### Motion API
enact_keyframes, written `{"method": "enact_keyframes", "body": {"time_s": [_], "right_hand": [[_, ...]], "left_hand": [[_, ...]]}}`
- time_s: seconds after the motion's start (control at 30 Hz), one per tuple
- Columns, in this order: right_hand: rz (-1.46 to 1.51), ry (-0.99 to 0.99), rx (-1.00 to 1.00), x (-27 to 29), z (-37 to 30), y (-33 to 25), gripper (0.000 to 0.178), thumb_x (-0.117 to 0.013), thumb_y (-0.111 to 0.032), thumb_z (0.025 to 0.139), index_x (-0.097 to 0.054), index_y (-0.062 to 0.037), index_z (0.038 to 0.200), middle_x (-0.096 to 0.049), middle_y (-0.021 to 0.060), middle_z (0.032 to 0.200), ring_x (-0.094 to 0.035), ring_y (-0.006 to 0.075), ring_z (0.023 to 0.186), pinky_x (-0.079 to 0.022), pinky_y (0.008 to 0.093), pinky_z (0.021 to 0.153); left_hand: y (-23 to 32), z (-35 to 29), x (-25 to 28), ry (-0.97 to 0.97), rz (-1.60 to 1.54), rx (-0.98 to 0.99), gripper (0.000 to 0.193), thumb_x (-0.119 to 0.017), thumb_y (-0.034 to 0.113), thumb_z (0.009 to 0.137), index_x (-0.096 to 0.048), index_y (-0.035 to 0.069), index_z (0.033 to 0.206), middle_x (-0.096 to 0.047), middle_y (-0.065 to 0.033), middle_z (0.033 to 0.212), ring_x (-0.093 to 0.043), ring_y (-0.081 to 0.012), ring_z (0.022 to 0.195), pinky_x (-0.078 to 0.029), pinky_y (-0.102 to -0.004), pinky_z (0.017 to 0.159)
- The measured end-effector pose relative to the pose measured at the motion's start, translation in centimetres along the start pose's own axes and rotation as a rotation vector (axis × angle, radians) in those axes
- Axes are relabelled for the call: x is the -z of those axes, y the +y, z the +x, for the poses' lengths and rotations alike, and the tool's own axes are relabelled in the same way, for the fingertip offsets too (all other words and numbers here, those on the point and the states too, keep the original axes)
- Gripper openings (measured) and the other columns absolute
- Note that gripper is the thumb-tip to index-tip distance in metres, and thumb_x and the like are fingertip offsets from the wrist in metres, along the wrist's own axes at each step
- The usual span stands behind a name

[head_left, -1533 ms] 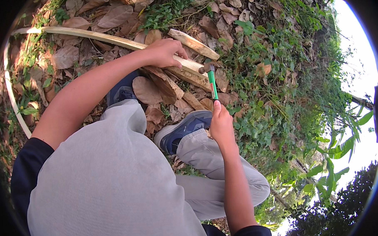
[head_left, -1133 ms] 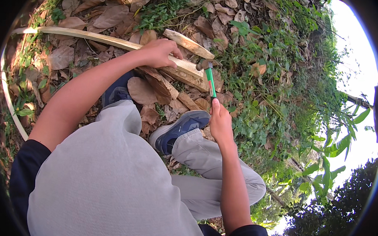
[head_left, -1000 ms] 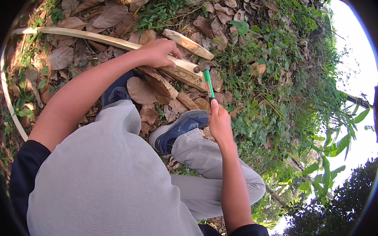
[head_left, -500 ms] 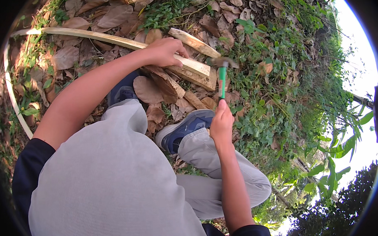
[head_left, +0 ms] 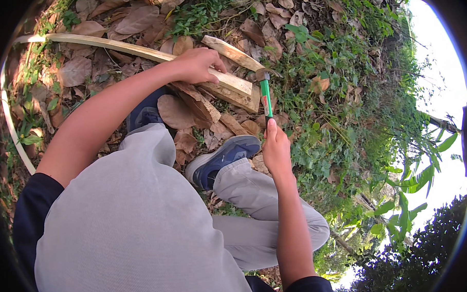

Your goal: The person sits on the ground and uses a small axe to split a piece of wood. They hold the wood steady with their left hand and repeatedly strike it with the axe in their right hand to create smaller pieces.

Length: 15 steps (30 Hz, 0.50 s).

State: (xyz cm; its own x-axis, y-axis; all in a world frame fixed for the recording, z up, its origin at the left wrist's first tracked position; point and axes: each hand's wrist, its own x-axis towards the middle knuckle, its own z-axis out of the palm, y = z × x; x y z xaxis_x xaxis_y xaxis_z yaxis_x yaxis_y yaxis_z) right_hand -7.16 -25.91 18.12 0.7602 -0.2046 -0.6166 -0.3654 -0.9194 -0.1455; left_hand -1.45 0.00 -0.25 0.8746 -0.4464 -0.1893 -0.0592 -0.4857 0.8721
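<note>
My left hand (head_left: 195,66) is closed around a long pale wooden strip (head_left: 111,44) near its right end. Beneath that end lies a rougher wooden block (head_left: 247,101) on the leaves. My right hand (head_left: 277,148) grips the black lower end of a claw hammer (head_left: 265,96) with a green handle. The hammer's metal head is just right of the strip's end, close to the tip of a loose split piece of wood (head_left: 233,52); whether they touch I cannot tell. Another bark-sided piece (head_left: 204,106) lies below the left hand.
Dry brown leaves (head_left: 136,20) cover the ground around the wood. Green creeping plants (head_left: 320,127) spread on the right. My blue shoe (head_left: 223,159) is close below the wood. The strip's far part curves along the left edge. A short wood scrap (head_left: 234,124) lies near the shoe.
The hammer has tilted, its handle end shifting slightly right relative to the wood. My left hand keeps its hold on the strip. The whole view has shifted a little.
</note>
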Motion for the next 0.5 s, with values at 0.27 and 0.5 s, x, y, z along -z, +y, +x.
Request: {"method": "enact_keyframes", "body": {"time_s": [0.27,0.5], "right_hand": [[-0.07,0.053,0.126,-2.0,0.6,3.1,0.062,-0.034,-0.051,0.112,-0.054,-0.0015,0.08,-0.051,0.0101,0.062,-0.053,0.0208,0.056,-0.042,0.0386,0.056],[0.35,0.212,0.137,3.7,-0.3,-0.4,0.054,-0.037,-0.046,0.113,-0.053,-0.0042,0.083,-0.047,0.0042,0.064,-0.048,0.0133,0.057,-0.037,0.0324,0.053]], "left_hand": [[0.4,0.0,0.2,0.0,0.013,0.001,0.04,-0.082,0.029,0.082,-0.076,0.016,0.12,-0.068,-0.0059,0.112,-0.062,-0.0279,0.116,-0.05,-0.042,0.098],[0.1,0.0,0.1,0.006,0.004,-0.015,0.039,-0.082,0.029,0.082,-0.076,0.016,0.119,-0.068,-0.0057,0.112,-0.061,-0.0279,0.116,-0.049,-0.0423,0.099]]}}
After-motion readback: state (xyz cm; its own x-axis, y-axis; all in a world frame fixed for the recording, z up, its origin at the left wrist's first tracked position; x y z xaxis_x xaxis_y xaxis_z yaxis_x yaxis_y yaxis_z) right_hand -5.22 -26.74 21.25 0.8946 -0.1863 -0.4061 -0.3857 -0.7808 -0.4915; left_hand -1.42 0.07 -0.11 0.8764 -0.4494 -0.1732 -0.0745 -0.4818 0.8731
